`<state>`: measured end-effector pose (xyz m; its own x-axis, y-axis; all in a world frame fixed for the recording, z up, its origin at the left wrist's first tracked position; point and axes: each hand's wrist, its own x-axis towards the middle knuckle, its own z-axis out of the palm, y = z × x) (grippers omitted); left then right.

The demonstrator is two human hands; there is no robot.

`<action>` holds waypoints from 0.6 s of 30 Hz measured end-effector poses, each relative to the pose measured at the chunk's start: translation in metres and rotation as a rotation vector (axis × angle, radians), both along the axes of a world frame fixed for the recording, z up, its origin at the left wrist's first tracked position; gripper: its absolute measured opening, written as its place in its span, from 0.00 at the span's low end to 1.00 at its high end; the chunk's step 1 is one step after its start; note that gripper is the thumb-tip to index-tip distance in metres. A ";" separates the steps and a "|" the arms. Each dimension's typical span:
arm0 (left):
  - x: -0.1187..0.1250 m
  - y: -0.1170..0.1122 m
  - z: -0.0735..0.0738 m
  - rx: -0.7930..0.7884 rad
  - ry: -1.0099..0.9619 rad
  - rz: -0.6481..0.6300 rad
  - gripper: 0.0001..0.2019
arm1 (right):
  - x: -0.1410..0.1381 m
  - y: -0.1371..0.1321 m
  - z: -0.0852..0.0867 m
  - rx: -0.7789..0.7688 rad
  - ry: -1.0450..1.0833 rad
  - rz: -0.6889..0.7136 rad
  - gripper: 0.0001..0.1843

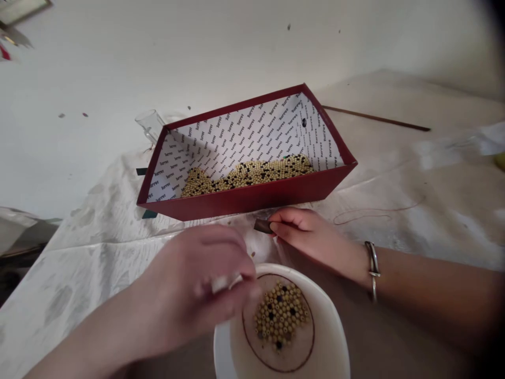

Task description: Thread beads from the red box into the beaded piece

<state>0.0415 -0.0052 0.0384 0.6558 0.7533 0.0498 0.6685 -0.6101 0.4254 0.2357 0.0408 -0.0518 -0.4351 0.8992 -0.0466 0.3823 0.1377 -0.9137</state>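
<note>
My right hand [303, 231] pinches a small dark flat piece [262, 226] between thumb and fingers, just in front of the red box [244, 197]. Blurred by motion, my left hand [201, 284] is over the left rim of a white bowl [335, 326]. Its thumb and forefinger come together; what they hold, if anything, cannot be made out. Inside the bowl lies a heap of small round beads [280, 316], mostly yellowish with several dark ones. More such beads [252, 173] are spread along the bottom of the box, whose white lining bears printed lettering.
Behind the box's left end stands a clear glass [151, 126]. A thin brown stick [379, 118] lies at the back right. A loop of thin thread [366, 213] rests on the pale cloth [94, 231] covering the table. Close behind rises a white wall [197, 47].
</note>
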 end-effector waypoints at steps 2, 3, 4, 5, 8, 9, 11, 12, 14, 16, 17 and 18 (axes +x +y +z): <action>-0.007 0.013 -0.006 0.091 0.046 0.161 0.04 | 0.000 0.000 -0.001 0.006 -0.020 0.001 0.10; -0.010 0.019 -0.010 0.128 0.124 0.244 0.06 | 0.000 0.000 -0.001 0.011 -0.026 0.006 0.11; -0.013 0.025 -0.015 0.147 0.239 0.307 0.08 | 0.001 0.001 -0.001 0.017 -0.031 0.013 0.11; -0.015 0.030 -0.020 0.147 0.374 0.347 0.09 | 0.001 0.001 -0.001 0.022 -0.034 0.022 0.11; -0.018 0.037 -0.037 0.162 0.689 0.365 0.12 | 0.002 0.001 -0.001 0.043 -0.038 0.040 0.12; -0.018 0.038 -0.042 0.185 0.740 0.355 0.12 | 0.002 0.001 0.000 0.046 -0.040 0.046 0.12; -0.017 0.037 -0.050 0.253 0.776 0.327 0.11 | 0.002 0.000 0.001 0.049 -0.037 0.048 0.12; -0.016 0.037 -0.052 0.292 0.773 0.313 0.09 | 0.002 -0.001 0.002 0.048 -0.035 0.047 0.12; -0.014 0.037 -0.057 0.374 0.746 0.284 0.07 | 0.002 -0.001 0.003 0.045 -0.032 0.047 0.12; -0.011 0.037 -0.060 0.447 0.718 0.257 0.05 | 0.002 -0.002 0.003 0.045 -0.034 0.043 0.12; -0.010 0.038 -0.062 0.482 0.710 0.247 0.05 | 0.002 -0.002 0.003 0.044 -0.036 0.040 0.12; -0.010 0.038 -0.063 0.512 0.703 0.241 0.04 | 0.002 -0.001 0.003 0.045 -0.038 0.036 0.12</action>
<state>0.0316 0.0333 -0.0250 0.4888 0.8700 0.0638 0.8060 -0.4224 -0.4147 0.2378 0.0394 -0.0489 -0.4661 0.8844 -0.0241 0.4110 0.1923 -0.8911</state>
